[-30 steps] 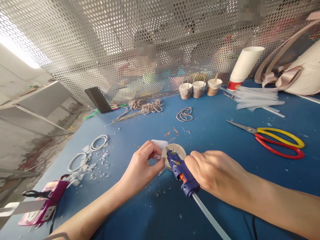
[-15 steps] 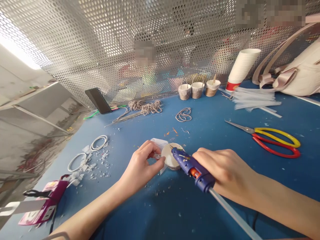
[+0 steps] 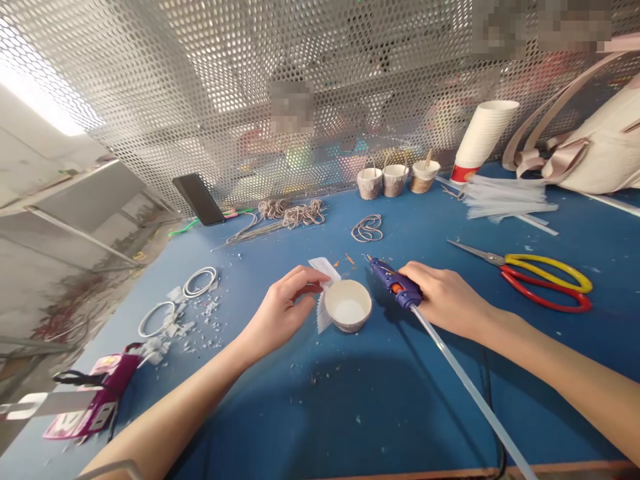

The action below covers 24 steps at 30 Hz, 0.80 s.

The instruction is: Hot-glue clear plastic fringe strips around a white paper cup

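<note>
In the middle of the blue table stands a small paper cup [image 3: 349, 308], upright, its white inside facing me. A strip of translucent white mesh [image 3: 326, 316] lies against its left side, with another part sticking out behind. My left hand [image 3: 290, 303] is just left of the cup; its fingertips reach the mesh, while thumb and index finger stay apart. To the right, my right hand [image 3: 440, 288] is wrapped round a blue glue gun [image 3: 395, 281], the nozzle pointing up and left, apart from the cup. A long clear glue stick [image 3: 465, 380] extends from the gun's rear.
Scissors [image 3: 543, 280] with yellow and red handles lie right. Behind are several mesh strips [image 3: 507, 200], stacked cups [image 3: 485, 137], three small covered cups [image 3: 395, 180], cord bundles [image 3: 303, 213] and a phone [image 3: 199, 199]. White rings [image 3: 200, 283], scraps and a purple power strip [image 3: 95, 400] lie left.
My right hand has drawn the glue gun away from above the cup, up and to the right. My left fingers have moved back slightly from the cup's rim, and the cup's inside now shows.
</note>
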### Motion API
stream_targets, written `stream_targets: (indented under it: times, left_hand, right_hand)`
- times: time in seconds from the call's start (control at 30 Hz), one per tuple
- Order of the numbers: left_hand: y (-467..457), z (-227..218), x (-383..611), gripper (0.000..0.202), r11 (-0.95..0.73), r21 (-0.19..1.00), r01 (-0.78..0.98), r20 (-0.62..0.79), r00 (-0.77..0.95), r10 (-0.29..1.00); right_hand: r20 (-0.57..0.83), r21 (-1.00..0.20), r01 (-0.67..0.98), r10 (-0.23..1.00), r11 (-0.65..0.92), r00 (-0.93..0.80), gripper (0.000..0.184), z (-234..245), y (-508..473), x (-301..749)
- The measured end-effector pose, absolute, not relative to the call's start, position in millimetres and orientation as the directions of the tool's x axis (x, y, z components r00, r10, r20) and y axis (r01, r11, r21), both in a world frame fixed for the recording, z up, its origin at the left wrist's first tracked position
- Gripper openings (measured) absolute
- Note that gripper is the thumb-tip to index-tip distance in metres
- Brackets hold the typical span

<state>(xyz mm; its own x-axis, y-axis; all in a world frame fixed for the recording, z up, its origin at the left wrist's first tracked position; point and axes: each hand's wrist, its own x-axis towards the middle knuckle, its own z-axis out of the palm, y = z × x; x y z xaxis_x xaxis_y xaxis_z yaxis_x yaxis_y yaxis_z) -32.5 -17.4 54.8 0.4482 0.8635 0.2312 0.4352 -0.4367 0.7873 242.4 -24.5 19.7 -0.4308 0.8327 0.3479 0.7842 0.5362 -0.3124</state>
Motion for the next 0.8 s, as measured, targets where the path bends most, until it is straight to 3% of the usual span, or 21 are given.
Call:
stream_targets:
  times: [0.4, 0.57, 0.67, 0.73, 0.8]
  left_hand:
    - [-9, 53, -21, 0.017, -0.328, 0.826, 0.459, 0.185, 0.329, 0.926]
    - [-7, 55, -16, 0.014, -0.219, 0.873, 0.436, 0.117, 0.25, 0.961]
    - [-7, 55, -13, 0.014, -0.156, 0.895, 0.417, 0.075, 0.204, 0.976]
    - [-7, 54, -12, 0.015, -0.122, 0.906, 0.405, 0.048, 0.187, 0.981]
    - [-6, 53, -11, 0.016, -0.1, 0.917, 0.387, 0.033, 0.176, 0.984]
  right_hand:
    - [0.387, -0.222, 0.817, 0.817, 0.532, -0.427, 0.011, 2, -24, 238]
    - [0.353, -0.239, 0.827, 0.839, 0.509, -0.415, 0.009, 0, -24, 238]
    - [0.33, -0.312, 0.83, 0.872, 0.461, -0.361, 0.009, 1, -25, 237]
    - [0.337, -0.433, 0.804, 0.901, 0.407, -0.275, 0.003, 4, -25, 234]
    - [0.334, -0.597, 0.729, 0.93, 0.335, -0.154, 0.01, 8, -25, 228]
